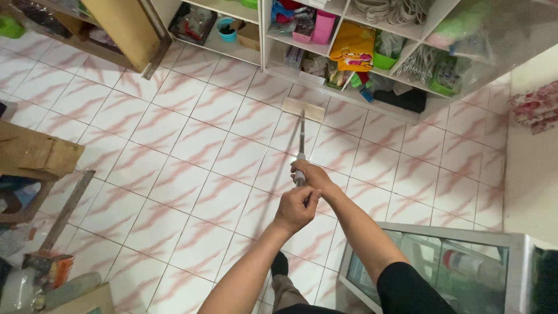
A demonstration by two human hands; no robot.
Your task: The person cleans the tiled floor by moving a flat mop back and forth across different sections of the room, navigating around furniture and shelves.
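Flat mop with a long grey metal handle [301,136] and a pale rectangular pad sits far ahead of the fingers, beside the white shelf unit [343,87]. Left hand [296,208] and right hand [311,176] wrap it, fingers curled tight; steady, even pressure should keep the pad flat on the tiled floor [192,168].

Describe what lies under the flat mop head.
The flat mop head rests on the tiled floor before the white shelf unit. The tile directly beneath is covered, unseen.

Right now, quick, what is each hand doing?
Left hand: closed around the mop handle, nearer the body.
Right hand: closed around the same handle, farther down toward the mop head.
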